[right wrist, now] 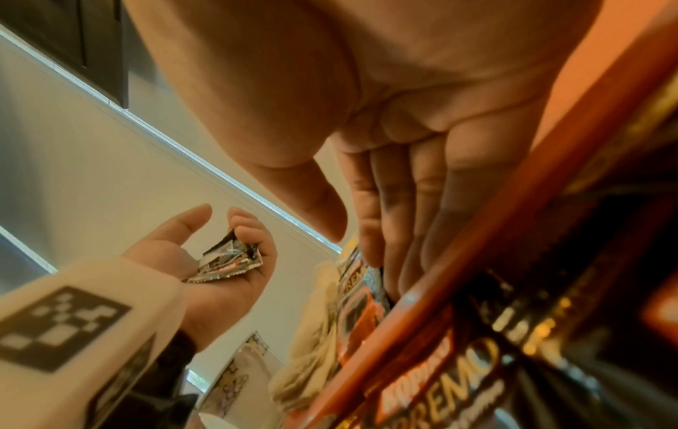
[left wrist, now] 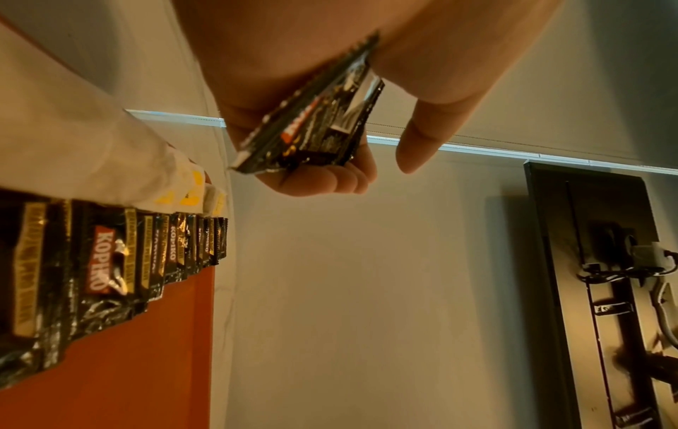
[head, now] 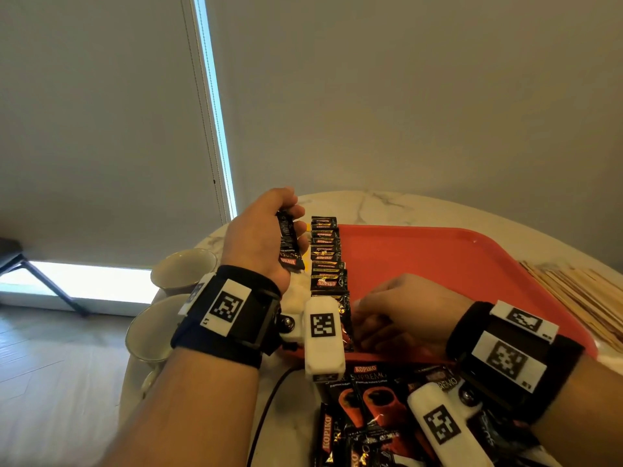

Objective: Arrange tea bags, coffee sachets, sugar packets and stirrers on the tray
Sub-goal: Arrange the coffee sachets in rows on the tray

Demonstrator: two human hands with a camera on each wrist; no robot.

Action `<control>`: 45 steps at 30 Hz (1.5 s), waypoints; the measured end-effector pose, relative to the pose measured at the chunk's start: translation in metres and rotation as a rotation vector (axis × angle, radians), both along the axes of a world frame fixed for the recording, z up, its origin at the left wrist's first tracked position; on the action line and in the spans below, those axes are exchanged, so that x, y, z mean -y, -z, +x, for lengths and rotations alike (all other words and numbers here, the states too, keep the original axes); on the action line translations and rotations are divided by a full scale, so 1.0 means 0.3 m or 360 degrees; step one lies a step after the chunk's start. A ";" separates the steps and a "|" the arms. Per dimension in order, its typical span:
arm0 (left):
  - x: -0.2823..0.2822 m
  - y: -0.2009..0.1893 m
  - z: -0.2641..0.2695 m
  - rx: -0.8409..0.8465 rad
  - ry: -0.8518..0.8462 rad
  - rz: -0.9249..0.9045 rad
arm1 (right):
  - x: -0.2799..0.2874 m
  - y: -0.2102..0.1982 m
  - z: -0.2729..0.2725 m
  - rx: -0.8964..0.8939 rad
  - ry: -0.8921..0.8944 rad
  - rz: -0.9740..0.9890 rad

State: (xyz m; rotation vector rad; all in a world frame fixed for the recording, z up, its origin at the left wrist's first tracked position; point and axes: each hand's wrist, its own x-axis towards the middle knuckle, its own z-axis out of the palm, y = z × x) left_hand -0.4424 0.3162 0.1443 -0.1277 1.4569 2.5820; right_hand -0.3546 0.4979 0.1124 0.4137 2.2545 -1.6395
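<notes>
**A:** What worries you from here?

**B:** The row. I have the coffee sachets [head: 325, 261] overlapping like shingles along the tray's [head: 472, 264] left edge, from the far left corner down to the near left corner. My right hand [head: 401, 315] is at the near end of that row, fingers [right wrist: 389, 220] straight and close together, tips down on the nearest sachet; nothing is clamped. If I press or drag too hard there, I'd guess the glossy packets slide over one another and the whole line skews.

**A:** And the other hand?

**B:** My left hand [head: 263, 234] is raised above the table's left edge, fingers curled round a small bunch of spare sachets [head: 289, 244], thumb standing free. The hold looks loose, so one could slip out onto the row or the cups.

**A:** Counts?

**B:** About seven or eight sachets in the row; the overlap hides the exact number. Two or three in my left hand, I cannot tell which. One tray. Two cups [head: 183, 269] at the table's left edge. A loose pile of sachets [head: 377, 399] at the near edge, too jumbled to count. A bundle of wooden stirrers [head: 580, 294] off the tray's right edge, uncounted. White-and-yellow packets [left wrist: 190, 188] lie just left of the row; several, no clear number.
</notes>
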 end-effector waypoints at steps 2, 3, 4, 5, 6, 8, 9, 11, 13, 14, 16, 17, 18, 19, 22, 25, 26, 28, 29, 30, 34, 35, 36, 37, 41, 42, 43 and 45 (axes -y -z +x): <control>0.000 0.003 -0.002 0.0002 -0.0003 0.0005 | -0.003 0.000 -0.008 0.0007 0.0005 0.0019; 0.000 0.003 -0.003 0.0002 -0.0001 0.0007 | -0.006 -0.001 -0.016 -0.0003 0.0030 0.0021; -0.001 0.004 -0.004 0.0001 0.0000 0.0007 | -0.010 0.000 -0.030 -0.0031 0.0082 0.0016; 0.000 0.005 -0.005 0.0002 -0.0001 0.0007 | -0.014 0.000 -0.047 -0.0064 0.0155 -0.0010; -0.001 0.007 -0.006 0.0007 -0.0004 0.0007 | -0.017 -0.001 -0.065 -0.0092 0.0235 -0.0069; -0.004 0.009 -0.009 0.0019 -0.0009 0.0003 | -0.015 -0.005 -0.098 -0.0116 0.0379 -0.0245; -0.006 0.011 -0.011 0.0025 -0.0014 -0.0002 | -0.013 -0.005 -0.113 -0.0118 0.0425 -0.0301; -0.009 0.013 -0.015 0.0043 -0.0025 -0.0009 | -0.008 0.000 -0.140 -0.0132 0.0436 -0.0315; -0.013 0.014 -0.017 0.0052 -0.0029 -0.0013 | 0.003 0.005 -0.158 -0.0153 0.0413 -0.0288; -0.015 0.015 -0.016 0.0051 -0.0033 -0.0014 | 0.008 0.006 -0.164 -0.0157 0.0405 -0.0280; -0.020 0.017 -0.016 0.0049 -0.0048 -0.0009 | 0.013 0.006 -0.169 -0.0152 0.0390 -0.0264; -0.022 0.019 -0.016 0.0048 -0.0056 -0.0003 | 0.012 0.006 -0.172 -0.0151 0.0395 -0.0264; -0.024 0.019 -0.014 0.0046 -0.0066 0.0006 | 0.007 0.006 -0.175 -0.0157 0.0419 -0.0275; -0.026 0.020 -0.013 0.0043 -0.0074 0.0013 | 0.001 0.007 -0.182 -0.0170 0.0456 -0.0295; -0.033 0.023 -0.006 0.0034 -0.0090 0.0008 | -0.019 0.003 -0.217 -0.0203 0.0530 -0.0403; -0.037 0.026 -0.004 0.0068 -0.0127 0.0061 | -0.032 -0.007 -0.279 -0.0199 0.0572 -0.0456; -0.036 0.027 -0.006 0.0088 -0.0143 0.0090 | -0.034 -0.013 -0.301 -0.0197 0.0588 -0.0455; -0.036 0.032 -0.012 0.0119 -0.0168 0.0114 | -0.034 -0.022 -0.344 -0.0189 0.0607 -0.0441; -0.036 0.034 -0.014 0.0129 -0.0178 0.0115 | -0.033 -0.023 -0.364 -0.0178 0.0605 -0.0427; -0.037 0.036 -0.016 0.0134 -0.0191 0.0120 | -0.033 -0.024 -0.381 -0.0166 0.0596 -0.0410; -0.036 0.039 -0.022 0.0130 -0.0168 0.0256 | -0.035 -0.022 -0.419 -0.0134 0.0521 -0.0331; -0.033 0.039 -0.022 0.0122 -0.0144 0.0307 | -0.038 -0.020 -0.424 -0.0130 0.0508 -0.0318; -0.030 0.038 -0.020 0.0114 -0.0116 0.0352 | -0.042 -0.016 -0.428 -0.0126 0.0497 -0.0318; -0.029 0.035 -0.016 0.0102 -0.0078 0.0383 | -0.047 -0.014 -0.430 -0.0119 0.0488 -0.0326; -0.038 0.017 0.011 0.0009 0.0149 0.0400 | -0.070 -0.006 -0.424 -0.0095 0.0462 -0.0424; -0.043 0.014 0.018 -0.0008 0.0186 0.0380 | -0.075 -0.006 -0.420 -0.0107 0.0472 -0.0450; -0.048 0.012 0.023 -0.0028 0.0223 0.0368 | -0.081 -0.008 -0.412 -0.0140 0.0490 -0.0475; -0.055 0.019 0.022 -0.0027 0.0254 0.0345 | -0.086 -0.023 -0.384 -0.0254 0.0491 -0.0550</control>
